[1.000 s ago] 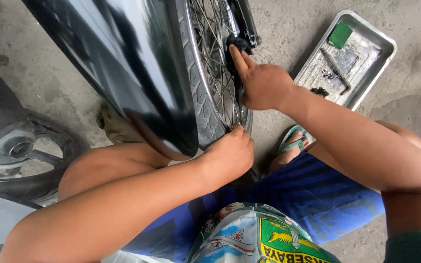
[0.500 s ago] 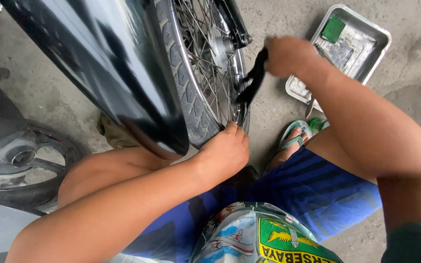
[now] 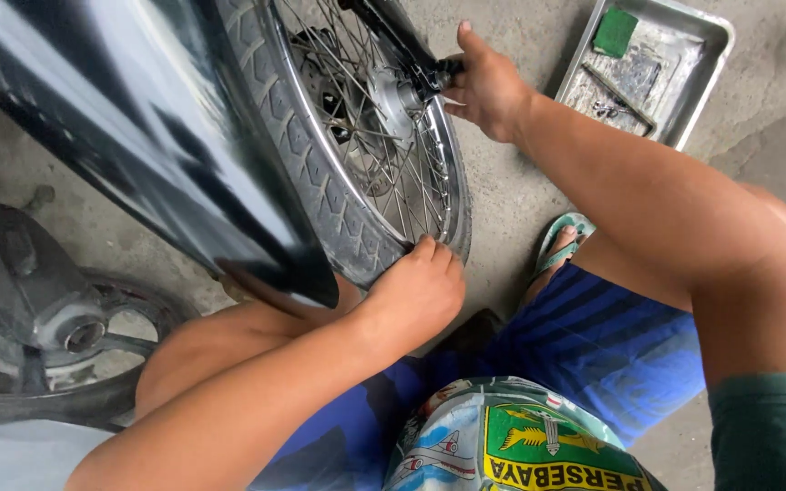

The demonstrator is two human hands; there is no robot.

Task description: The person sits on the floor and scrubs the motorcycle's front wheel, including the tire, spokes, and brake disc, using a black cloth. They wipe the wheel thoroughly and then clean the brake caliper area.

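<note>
Concrete floor, metal tray (image 3: 716, 55) with green pad (image 3: 613, 32); right hand (image 3: 488, 86) gripping axle (image 3: 438, 73), left hand (image 3: 416, 295) gripping tyre (image 3: 320, 173).

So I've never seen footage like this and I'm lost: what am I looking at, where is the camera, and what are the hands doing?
The camera sits on a person's head and looks down, so you see their own two bare arms and knees. They crouch on a concrete floor beside a motorcycle wheel with wire spokes and a black tyre. A glossy dark fender covers part of it. The left hand rests on the lower rim and tyre. The right hand reaches to the black part at the hub; whether its grip closes on anything is hard to tell. On the floor at the top right lies a metal tray with a green pad and small tools. At the far left is part of another wheel.
</note>
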